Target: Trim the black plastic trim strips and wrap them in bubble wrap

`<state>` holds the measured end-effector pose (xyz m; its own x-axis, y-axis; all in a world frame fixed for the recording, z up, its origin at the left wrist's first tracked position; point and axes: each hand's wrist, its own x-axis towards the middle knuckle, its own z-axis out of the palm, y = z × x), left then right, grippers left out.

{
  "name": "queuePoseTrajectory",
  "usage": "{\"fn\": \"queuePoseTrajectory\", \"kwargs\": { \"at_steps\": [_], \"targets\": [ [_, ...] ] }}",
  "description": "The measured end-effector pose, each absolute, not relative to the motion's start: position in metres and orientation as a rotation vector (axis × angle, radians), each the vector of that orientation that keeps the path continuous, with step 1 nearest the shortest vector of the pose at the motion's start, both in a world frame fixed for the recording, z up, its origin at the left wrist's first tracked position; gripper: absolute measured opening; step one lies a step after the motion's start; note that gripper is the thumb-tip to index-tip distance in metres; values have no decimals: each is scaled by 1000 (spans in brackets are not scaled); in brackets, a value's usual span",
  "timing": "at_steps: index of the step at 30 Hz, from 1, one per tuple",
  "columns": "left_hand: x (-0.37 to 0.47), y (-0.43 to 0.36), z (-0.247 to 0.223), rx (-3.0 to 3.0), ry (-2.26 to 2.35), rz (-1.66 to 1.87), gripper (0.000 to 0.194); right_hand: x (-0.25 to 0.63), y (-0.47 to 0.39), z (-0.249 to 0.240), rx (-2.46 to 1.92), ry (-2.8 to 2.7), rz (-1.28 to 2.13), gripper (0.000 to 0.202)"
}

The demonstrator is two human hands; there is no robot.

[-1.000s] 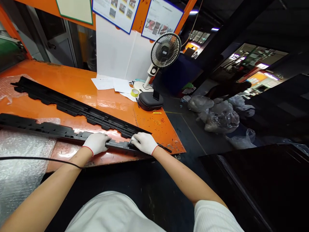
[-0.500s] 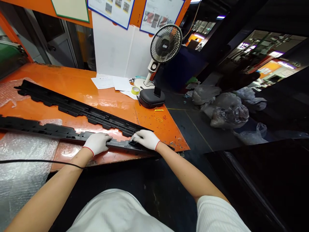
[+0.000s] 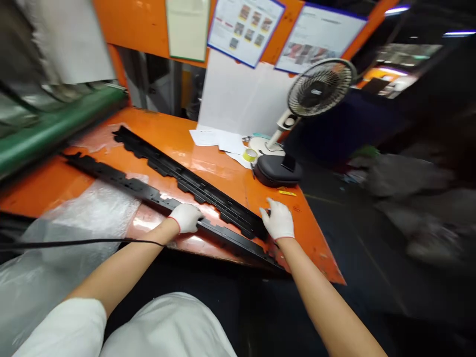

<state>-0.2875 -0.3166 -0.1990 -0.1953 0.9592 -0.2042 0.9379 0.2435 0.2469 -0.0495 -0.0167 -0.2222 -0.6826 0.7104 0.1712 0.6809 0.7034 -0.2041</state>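
Along the glossy orange counter point(image 3: 316, 243), left white-gloved hand point(image 3: 186, 218) grasps the long, notched black plastic near strip point(image 3: 230, 236); right white-gloved hand point(image 3: 278, 220), fingers parted, beside the matching far strip point(image 3: 193, 186). I judge: steadying step; next move calls for firm left hold.

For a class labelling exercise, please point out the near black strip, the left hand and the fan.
Near black strip point(image 3: 231, 236): head view, on its upper face.
Left hand point(image 3: 185, 218): head view, back of the glove.
Fan point(image 3: 316, 92): head view, the hub.
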Motion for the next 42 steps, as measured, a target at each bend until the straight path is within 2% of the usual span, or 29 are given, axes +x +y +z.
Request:
{"fn": "queuePoseTrajectory", "kwargs": {
  "at_steps": [3, 6, 10, 12, 13, 16, 18, 21, 26, 29, 31, 34, 36, 38, 42],
  "targets": [
    [-288, -315, -201, 1805, 2184, 72, 39, -78, -20, -241, -877, -2952, 444, 60],
    [-291, -316, -207, 1860, 2160, 76, 36, -103, -20, -245, -904, -3099, 624, 59],
    [-294, -322, -210, 1933, 2139, 58, 19, -110, -27, -232, -867, -3168, 644, 41],
    [-297, -327, -209, 2015, 2127, 63, 20, -100, -38, -227, -773, -3129, 598, 42],
    [-298, -331, -208, 2098, 2116, 108, 29, -92, -45, -225, -736, -3107, 582, 44],
    [-301, -342, -205, 2368, 2093, 340, 79, -56, -67, -222, -692, -3076, 601, 48],
    [-304, -348, -204, 2401, 2153, 392, 105, -28, -78, -217, -676, -3058, 628, 47],
    [-310, -349, -202, 2310, 2261, 261, 116, 5, -88, -202, -649, -3033, 719, 53],
    [-308, -329, -194, 2256, 2278, 93, 113, -3, -124, -178, -737, -3090, 817, 67],
    [-296, -309, -191, 2238, 2247, 77, 106, -48, -163, -173, -757, -3170, 654, 91],
    [-288, -299, -190, 2215, 2235, 99, 98, -82, -185, -170, -809, -3205, 492, 96],
    [-282, -297, -191, 2224, 2274, 245, 88, -117, -202, -166, -937, -3226, 367, 77],
    [-288, -310, -194, 2198, 2380, 420, 91, -121, -201, -165, -993, -3219, 421, 64],
    [-304, -337, -199, 2001, 2569, 583, 92, -110, -196, -164, -1028, -3196, 471, 60],
    [-362, -416, -214, 960, 3019, 647, 54, -60, -185, -169, -1158, -3117, 532, 55]
  ]
}}
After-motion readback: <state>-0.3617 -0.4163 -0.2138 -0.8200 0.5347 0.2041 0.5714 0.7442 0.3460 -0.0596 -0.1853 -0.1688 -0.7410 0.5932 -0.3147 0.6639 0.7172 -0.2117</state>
